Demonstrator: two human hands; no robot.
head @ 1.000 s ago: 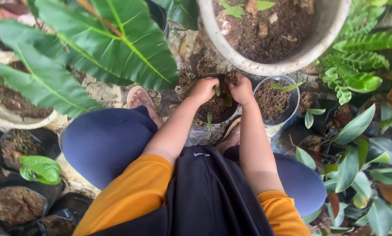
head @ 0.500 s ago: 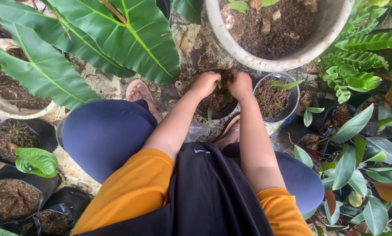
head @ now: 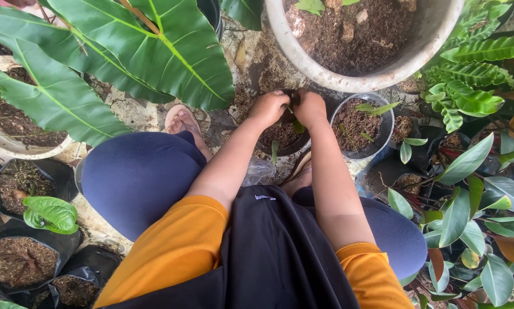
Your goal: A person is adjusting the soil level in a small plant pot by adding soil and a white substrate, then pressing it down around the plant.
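**Both hands in small dark pot, crowded on all sides**

Left hand (head: 268, 107) and right hand (head: 309, 108) pressed side by side, nearly touching, over the far half of a small dark pot (head: 285, 146). Fingers curled downward into the soil, tips hidden; cannot tell whether clamped on anything. Pot set on the ground directly ahead of the knees, between the two feet. A few small green leaves (head: 297, 127) visible in the pot just below the right hand, another hanging over the near rim.

Surroundings, noted in order:

- Large pale pot (head: 348, 74) of brown soil just beyond the hands, rim close above the knuckles, crowding the far side.
- Grey pot (head: 383, 140) with soil and a small seedling just beside the dark pot, on the right.
- Fern fronds (head: 469, 86) and glossy-leaved plants (head: 469, 212) packed along the right edge.
- Broad green leaves (head: 125, 57) overhanging the upper left, well apart from the hands.
- Left foot in sandal (head: 183, 123) near the pot's left side.
- Clear plastic bag (head: 260, 171) crumpled near the pot's front rim.
- Black grow bags (head: 22, 260) of soil at lower left, one with a single round leaf.
- Pale pot (head: 16, 146) at far left, partly under leaves.
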